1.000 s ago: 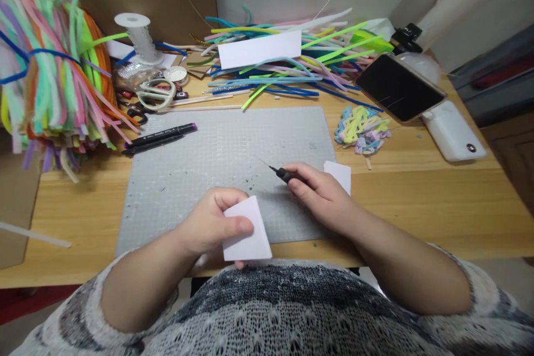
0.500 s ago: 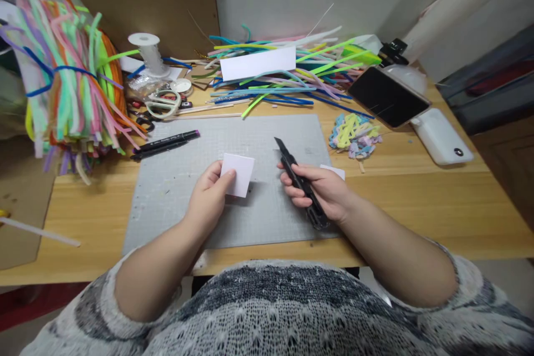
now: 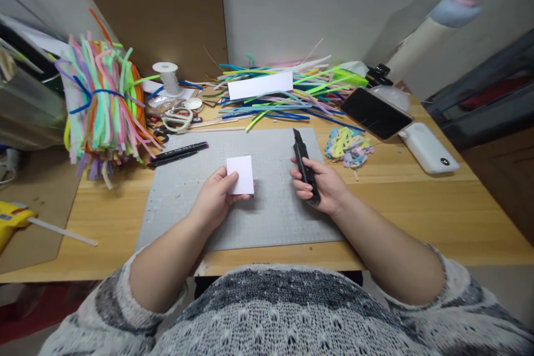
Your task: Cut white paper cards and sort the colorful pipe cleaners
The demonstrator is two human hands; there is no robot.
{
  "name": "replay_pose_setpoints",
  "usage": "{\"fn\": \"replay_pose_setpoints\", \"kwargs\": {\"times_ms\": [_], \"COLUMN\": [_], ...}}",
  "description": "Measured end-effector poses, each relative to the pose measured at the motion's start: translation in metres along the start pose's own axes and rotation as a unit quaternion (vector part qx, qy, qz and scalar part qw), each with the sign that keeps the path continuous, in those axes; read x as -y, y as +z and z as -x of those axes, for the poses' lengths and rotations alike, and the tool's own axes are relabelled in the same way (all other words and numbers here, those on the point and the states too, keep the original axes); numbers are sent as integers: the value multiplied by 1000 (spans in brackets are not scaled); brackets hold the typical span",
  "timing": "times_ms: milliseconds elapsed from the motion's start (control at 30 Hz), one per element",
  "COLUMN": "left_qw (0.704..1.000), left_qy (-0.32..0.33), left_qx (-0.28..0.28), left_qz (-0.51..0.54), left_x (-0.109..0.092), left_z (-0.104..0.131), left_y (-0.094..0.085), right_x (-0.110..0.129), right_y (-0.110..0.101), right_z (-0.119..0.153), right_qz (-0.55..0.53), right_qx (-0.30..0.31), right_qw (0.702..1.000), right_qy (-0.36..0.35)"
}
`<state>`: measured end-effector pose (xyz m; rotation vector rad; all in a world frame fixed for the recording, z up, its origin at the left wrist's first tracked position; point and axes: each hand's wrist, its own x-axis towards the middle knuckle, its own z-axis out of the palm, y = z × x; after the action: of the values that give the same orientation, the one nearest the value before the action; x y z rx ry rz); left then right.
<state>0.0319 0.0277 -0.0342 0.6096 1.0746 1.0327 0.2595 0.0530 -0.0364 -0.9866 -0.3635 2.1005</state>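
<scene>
Between the thumb and fingers of my left hand (image 3: 214, 192) is a small white square of card (image 3: 241, 175), its flat face turned up toward me. My right hand (image 3: 323, 183) is wrapped round a black utility knife (image 3: 306, 169), whose blade points away from me, up and slightly left. Both hands are held above a grey cutting mat (image 3: 267, 228), apart from each other. Two black markers (image 3: 179, 154) lie at the mat's upper left edge.
Bundled pipe cleaners (image 3: 106, 111) stand at the left; loose ones (image 3: 275, 103) with a white paper strip (image 3: 261, 86) lie at the back. Scissors (image 3: 178, 119), a spool (image 3: 167, 78), a phone (image 3: 375, 112), a white power bank (image 3: 429, 147), pastel scraps (image 3: 348, 146) and a yellow glue gun (image 3: 14, 219) surround the mat.
The view has shifted. My right hand has turned the knife more upright and moved slightly away from the card. My left hand has squared the card toward me, still holding it.
</scene>
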Motion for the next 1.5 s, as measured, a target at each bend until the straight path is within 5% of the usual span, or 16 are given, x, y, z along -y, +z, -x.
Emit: {"fn": "replay_pose_setpoints", "kwargs": {"times_ms": [233,433,533,667,800,900,967,1033,1133,1200,1267,1367,1500], "left_qw": [999,996,982,904,822,829,849,866,907,939,951,948,945], "left_qy": [28,73,128,246,320,329,334,344,310,234,155,124,184], "left_qx": [-21,16,33,25,40,30,-11,-61,-68,-5,63,66,-34], "left_qz": [-13,-40,-133,-349,-469,-451,-409,-359,-277,-252,-260,-285,-268], "left_x": [2,10,13,13,14,14,12,8,3,4,7,12,7], "left_z": [-4,-4,-4,1,12,18,18,17,13,12,13,15,7], "left_y": [-5,-2,-3,-6,-3,-2,-3,-4,-2,1,5,6,-3], "right_x": [0,7,8,-9,-43,-57,-56,-51,-47,-48,-50,-52,-50], "right_y": [-5,-21,-28,-10,24,30,22,13,9,14,23,30,25], "right_z": [-7,-34,-45,-24,11,12,2,-8,-14,-12,-7,-3,-6], "right_qz": [119,350,483,655,714,738,745,735,635,517,429,373,278], "right_qx": [-48,-106,-141,-154,73,113,92,52,1,17,59,115,96], "right_qw": [976,884,797,612,492,449,467,519,663,774,849,895,939], "right_qy": [-176,-293,-333,-416,-493,-491,-467,-432,-397,-364,-304,-215,-181]}}
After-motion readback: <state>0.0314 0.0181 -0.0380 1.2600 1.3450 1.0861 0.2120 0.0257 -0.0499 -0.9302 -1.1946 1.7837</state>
